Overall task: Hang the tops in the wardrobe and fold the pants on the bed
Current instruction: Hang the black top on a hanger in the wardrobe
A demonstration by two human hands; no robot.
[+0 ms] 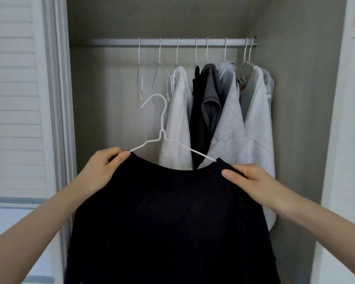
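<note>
While both hands pinch its shoulders, left hand (103, 167) and right hand (252, 184), a matte black top (172, 222) on a thin white wire hanger (162, 132) hangs below the wardrobe's rail (111, 42).

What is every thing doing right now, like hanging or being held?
black top: on the white hanger, held up, not yet on the rail
white hanger: inside the top's neck, hook free
left hand: pinches the top's shoulder
right hand: grips the other shoulder
rail: holds hung tops and two bare hangers
</note>
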